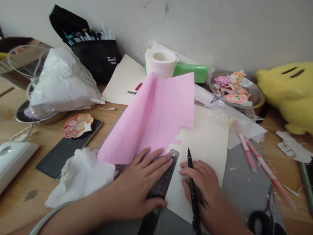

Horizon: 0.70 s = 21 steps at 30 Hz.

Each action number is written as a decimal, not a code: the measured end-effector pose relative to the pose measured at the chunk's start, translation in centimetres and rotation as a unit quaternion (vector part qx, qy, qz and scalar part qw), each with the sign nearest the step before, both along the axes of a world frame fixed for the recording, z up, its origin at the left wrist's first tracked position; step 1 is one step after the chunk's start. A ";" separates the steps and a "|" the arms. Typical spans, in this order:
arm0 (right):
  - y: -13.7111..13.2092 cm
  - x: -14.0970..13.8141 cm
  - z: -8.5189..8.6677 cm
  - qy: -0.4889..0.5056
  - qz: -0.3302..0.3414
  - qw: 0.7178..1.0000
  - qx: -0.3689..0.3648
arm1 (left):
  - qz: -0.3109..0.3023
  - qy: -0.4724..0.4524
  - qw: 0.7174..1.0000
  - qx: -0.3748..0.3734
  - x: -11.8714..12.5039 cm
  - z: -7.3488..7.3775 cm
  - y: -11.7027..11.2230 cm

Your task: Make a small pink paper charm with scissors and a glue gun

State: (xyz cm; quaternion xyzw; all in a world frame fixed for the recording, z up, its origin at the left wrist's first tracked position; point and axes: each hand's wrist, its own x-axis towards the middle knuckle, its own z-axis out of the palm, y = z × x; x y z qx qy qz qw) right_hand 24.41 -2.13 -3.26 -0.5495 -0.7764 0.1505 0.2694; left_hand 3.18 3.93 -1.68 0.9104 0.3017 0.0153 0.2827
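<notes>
My left hand [144,181] lies flat, fingers stretched out, across a metal ruler [164,182] and the lower edge of a pink sheet [168,107]. The pink sheet curls up on its left side and has a ragged cut-out at its lower right corner. Under both lies a cream sheet of paper [205,137]. A black pen [192,186] is held in my right hand [205,186], its tip pointing away from me above the cream paper, just right of the ruler. Whether the tip touches the paper I cannot tell.
Left are a phone [66,150] bearing a flower cut-out [78,125], crumpled tissue [83,173] and a plastic bag [61,81]. Behind stand a marker case [95,58] and a paper roll [160,63]. Right are a metal bowl [258,98], pink pens [269,169], scissors [262,218] and a yellow plush [290,94].
</notes>
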 end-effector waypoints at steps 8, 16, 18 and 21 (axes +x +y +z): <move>-0.1 0.2 0.3 -0.001 0.009 1.000 -0.007 | -0.010 0.014 0.999 0.030 -0.3 0.2 0.2; -0.5 1.3 -1.8 -0.026 0.003 0.999 0.026 | -0.039 -0.002 0.999 0.005 -0.9 0.5 1.0; -0.4 1.3 -2.0 -0.024 -0.004 0.999 0.025 | -0.051 -0.002 0.999 0.000 -0.9 0.4 1.0; -0.2 1.0 -1.8 -0.021 -0.008 0.999 0.039 | -0.066 0.000 0.998 -0.002 -1.0 0.3 1.2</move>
